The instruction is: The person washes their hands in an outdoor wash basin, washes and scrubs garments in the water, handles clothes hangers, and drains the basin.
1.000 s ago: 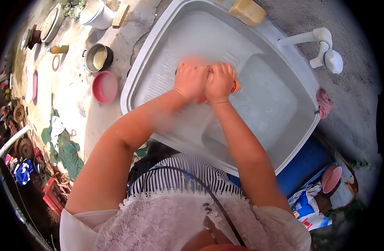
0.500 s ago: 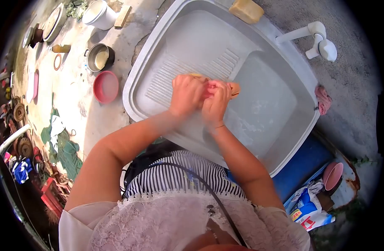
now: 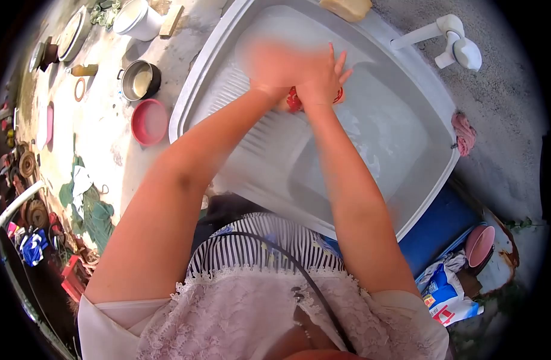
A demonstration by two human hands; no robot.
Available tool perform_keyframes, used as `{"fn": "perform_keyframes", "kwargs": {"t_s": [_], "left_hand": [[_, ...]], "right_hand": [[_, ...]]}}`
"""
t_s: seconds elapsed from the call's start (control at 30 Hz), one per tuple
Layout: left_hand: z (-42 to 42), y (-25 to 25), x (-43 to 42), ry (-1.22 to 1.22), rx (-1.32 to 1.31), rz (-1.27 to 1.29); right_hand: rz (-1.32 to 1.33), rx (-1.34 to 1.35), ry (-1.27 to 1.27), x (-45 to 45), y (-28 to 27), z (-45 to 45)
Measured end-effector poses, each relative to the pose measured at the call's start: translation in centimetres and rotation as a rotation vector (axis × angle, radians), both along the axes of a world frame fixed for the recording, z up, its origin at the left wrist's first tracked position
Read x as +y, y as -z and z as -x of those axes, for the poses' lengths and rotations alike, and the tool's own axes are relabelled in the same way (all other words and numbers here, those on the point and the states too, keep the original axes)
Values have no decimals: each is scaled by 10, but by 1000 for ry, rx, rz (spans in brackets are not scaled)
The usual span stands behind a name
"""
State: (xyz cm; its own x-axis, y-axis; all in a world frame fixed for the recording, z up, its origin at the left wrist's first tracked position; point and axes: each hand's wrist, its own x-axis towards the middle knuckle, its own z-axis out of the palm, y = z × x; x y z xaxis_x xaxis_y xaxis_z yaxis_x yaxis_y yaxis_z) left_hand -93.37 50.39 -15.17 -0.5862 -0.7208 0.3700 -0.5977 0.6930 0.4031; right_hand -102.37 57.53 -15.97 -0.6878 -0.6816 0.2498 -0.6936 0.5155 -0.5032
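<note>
Both arms reach over a grey wash sink (image 3: 431,204) with a ribbed washboard slope (image 3: 227,96) and cloudy water (image 3: 377,129). My left hand (image 3: 275,63) is smeared by motion over the upper part of the ridges, so its fingers cannot be made out. Beside it, my right hand (image 3: 323,78) lies palm down with several fingers spread. A red and orange cloth (image 3: 294,101) shows beneath the two hands and sticks out past the right one; most of it is hidden.
A yellowish soap block (image 3: 347,8) rests on the sink's rim, near a white tap (image 3: 452,42) and a pink rag (image 3: 464,133). Left of the sink are a pink basin (image 3: 149,122), a metal pot (image 3: 140,80) and a white bucket (image 3: 137,21).
Both hands have moved up and away from my body along the washboard. The right hand's fingers, curled around the cloth earlier, are now spread.
</note>
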Motion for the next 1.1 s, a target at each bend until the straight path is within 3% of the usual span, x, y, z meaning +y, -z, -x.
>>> {"fn": "perform_keyframes", "kwargs": {"t_s": [0.03, 0.1, 0.17, 0.27, 0.4, 0.7, 0.87, 0.97, 1.07, 1.1], "left_hand": [[-17, -4, 19, -19, 16, -6], [-57, -8, 55, 62, 157, -331], [-72, -14, 97, 73, 341, -314], [-63, -18, 96, 73, 240, -144], [-46, -15, 64, 282, 210, -113], [-37, -13, 26, 676, 180, -138], [-50, 2, 35, 444, 36, -215], [-70, -39, 56, 437, 207, -295], [-95, -50, 59, 479, 63, -357], [-91, -54, 66, 430, 88, -394]], "right_hand": [[-10, 49, 16, 18, -3, -15], [287, -378, -38, 65, -21, -49], [557, -526, 63, 93, 2, -83], [586, -398, -35, 77, 10, -68], [508, -179, -277, 55, -2, -28], [327, -303, -782, 40, 4, 35], [386, -306, -495, 59, 10, 17], [498, -219, -471, 109, -15, 1], [292, -327, -364, 184, -9, 15], [211, -647, -171, 206, -25, 20]]}}
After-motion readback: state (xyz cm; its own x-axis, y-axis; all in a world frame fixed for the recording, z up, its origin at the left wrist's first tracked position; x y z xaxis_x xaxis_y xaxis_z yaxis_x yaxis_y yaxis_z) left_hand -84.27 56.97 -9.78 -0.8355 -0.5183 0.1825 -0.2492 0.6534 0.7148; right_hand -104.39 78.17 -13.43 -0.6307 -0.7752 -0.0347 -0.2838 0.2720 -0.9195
